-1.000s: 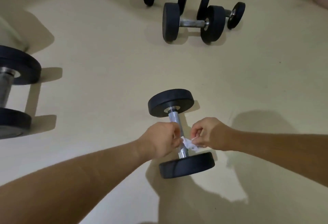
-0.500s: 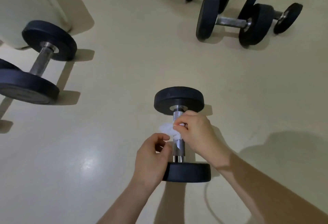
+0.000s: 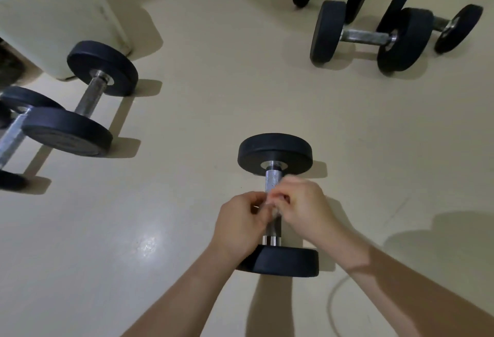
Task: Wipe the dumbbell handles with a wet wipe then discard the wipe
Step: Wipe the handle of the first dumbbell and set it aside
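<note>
Steel handle [image 3: 273, 180]: bright, knurled cylinder of the centre dumbbell [image 3: 275, 153]. The far end is bare and the middle is covered by both hands.
Position of dumbbell: lies on the floor [image 3: 213, 101], one disc far and one near, with its handle pointing away from the person.
Pale wipe [image 3: 268, 204]: thin, crumpled scrap, mostly hidden and blurred, bunched between the fingers at mid-handle.
Grip, left hand [image 3: 240, 221]: fingers curled, pinching the wipe just left of the handle.
Grip, right hand [image 3: 302, 205]: fingers curled over the wipe from the right, on top of the handle.
Progress (judged): wiping of this handle is under way, about mid-length.
Remaining (judged): rest of this handle. The left dumbbells [image 3: 83, 101] and far dumbbells [image 3: 374, 34] show no sign either way. The wipe is not yet discarded, and no bin can be identified.
Textures: discs are matte black, rubber-like, with rounded rims. The floor is smooth beige with a glossy glare patch. The far handles look duller and greyer.
Other: pale box [image 3: 53, 16] at upper left and a thin cable [image 3: 334, 302] at lower right.
</note>
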A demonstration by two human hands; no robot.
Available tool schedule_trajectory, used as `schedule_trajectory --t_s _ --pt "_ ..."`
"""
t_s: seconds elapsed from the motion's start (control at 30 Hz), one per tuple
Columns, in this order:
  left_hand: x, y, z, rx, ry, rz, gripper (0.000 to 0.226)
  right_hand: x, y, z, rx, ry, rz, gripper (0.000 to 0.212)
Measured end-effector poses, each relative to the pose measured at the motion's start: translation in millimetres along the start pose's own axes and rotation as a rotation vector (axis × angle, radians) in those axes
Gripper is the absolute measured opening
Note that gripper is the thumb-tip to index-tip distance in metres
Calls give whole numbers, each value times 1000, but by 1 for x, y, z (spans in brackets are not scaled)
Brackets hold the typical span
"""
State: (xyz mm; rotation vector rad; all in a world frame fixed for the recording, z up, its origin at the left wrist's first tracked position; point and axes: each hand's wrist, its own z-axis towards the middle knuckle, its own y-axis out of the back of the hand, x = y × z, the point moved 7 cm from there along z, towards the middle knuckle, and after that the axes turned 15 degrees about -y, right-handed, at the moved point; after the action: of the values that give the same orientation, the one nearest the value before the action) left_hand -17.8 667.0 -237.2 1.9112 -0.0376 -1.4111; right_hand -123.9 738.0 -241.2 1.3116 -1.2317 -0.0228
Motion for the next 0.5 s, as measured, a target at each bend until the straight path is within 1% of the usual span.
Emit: schedule_trajectory --t_s 0.07,0.13,0.2,0.23,0.27,0.3,0.33,0.37,0.43,0.5 --pt "1 0 10 -9 -4 33 19 6 9 22 -145 -17 42 12" --pt "7 3 22 -54 12 47 17 4 7 24 -194 -47 85 10" --pt "12 8 34 -92 31 51 9 -9 0 6 -144 -101 126 10" --pt "15 10 37 -101 52 32 3 -17 -5 -3 -75 -171 177 16" --pt "18 12 38 -102 75 18 4 -21 -8 -11 -1 -222 239 24" --pt "23 14 37 -96 89 18 10 -24 -12 -14 36 -253 281 30" --pt "28 16 33 -84 99 36 13 -22 -15 -12 31 -253 292 30" --pt "33 18 28 -74 114 52 14 -15 -15 -6 -15 -223 268 24" --pt "44 23 16 -55 170 46 12 5 -12 9 -162 -137 216 10" --pt "52 29 11 -55 206 60 13 16 -16 20 -223 -93 226 7"
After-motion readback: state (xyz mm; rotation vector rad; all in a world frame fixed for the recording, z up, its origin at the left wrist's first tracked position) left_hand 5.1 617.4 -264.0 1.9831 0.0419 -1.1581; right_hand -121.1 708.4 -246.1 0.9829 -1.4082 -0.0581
